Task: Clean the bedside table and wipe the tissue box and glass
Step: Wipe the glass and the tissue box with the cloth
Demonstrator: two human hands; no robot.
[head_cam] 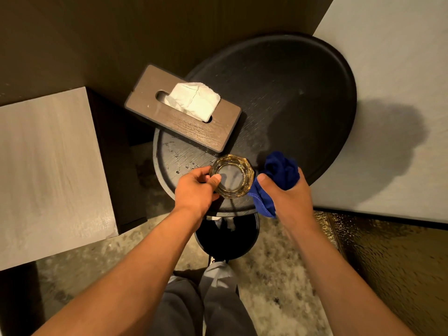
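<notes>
My left hand [195, 190] grips the glass [231, 175], thumb over its rim, above the lower bedside table [169, 151]. My right hand [288, 194] clutches the bunched blue cloth [278, 175]. The tissue box [183, 117], unlabelled, straddles both tiers.

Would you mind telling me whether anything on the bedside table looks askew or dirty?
The tissue box sits askew, straddling the upper tray and the lower tray. Pale smears and specks mark the lower tray beside the glass, so it looks not yet wiped.
</notes>
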